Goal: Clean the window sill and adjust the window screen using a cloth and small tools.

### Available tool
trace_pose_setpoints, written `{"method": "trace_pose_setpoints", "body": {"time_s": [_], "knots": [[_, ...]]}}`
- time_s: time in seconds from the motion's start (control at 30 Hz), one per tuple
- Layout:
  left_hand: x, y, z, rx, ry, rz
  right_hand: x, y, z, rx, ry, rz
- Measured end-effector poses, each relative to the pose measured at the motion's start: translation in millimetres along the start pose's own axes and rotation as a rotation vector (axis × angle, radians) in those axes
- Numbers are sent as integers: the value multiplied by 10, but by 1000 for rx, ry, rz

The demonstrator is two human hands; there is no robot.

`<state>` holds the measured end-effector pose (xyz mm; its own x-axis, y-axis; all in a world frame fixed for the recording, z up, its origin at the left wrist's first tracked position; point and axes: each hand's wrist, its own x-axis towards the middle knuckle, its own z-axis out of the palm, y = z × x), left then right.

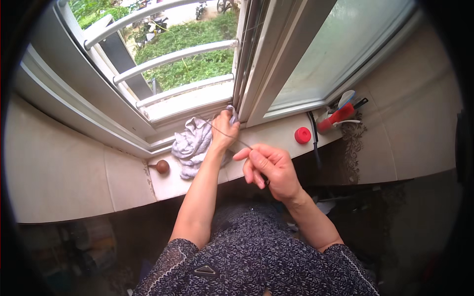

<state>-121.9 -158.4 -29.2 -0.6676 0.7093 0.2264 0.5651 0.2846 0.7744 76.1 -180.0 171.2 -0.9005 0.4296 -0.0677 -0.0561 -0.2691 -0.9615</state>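
Note:
My left hand (224, 129) grips part of a pale, crumpled cloth (194, 144) at the lower right corner of the window track. The cloth's bulk lies left of the hand, over the tiled sill (172, 188). My right hand (272, 168) is raised in front of the sill, its thumb and index finger pinching a thin dark rod or wire (237, 138). That rod slants up and left, passing across my left hand towards the track. Something small and black (266, 182) shows under the right-hand fingers; I cannot tell whether it belongs to the rod.
A brown rounded object (162, 167) with a thin stem lies at the sill's left. To the right are a red cap (302, 135), a black cable (313, 129) and a holder with utensils (327, 122). White bars (177, 61) cross the window opening; a frosted pane (314, 59) stands right.

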Motion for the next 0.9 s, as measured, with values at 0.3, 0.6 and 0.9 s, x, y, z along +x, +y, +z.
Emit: {"method": "trace_pose_setpoints", "body": {"time_s": [0.3, 0.6, 0.9], "knots": [[114, 45, -47, 166, -139, 23, -14, 142, -20, -4, -55, 84], [88, 145, 31, 169, -33, 29, -112, 251, 75, -29, -79, 106], [33, 183, 51, 318, 86, 63, -362, 282, -184, -33, 119, 89]]}}
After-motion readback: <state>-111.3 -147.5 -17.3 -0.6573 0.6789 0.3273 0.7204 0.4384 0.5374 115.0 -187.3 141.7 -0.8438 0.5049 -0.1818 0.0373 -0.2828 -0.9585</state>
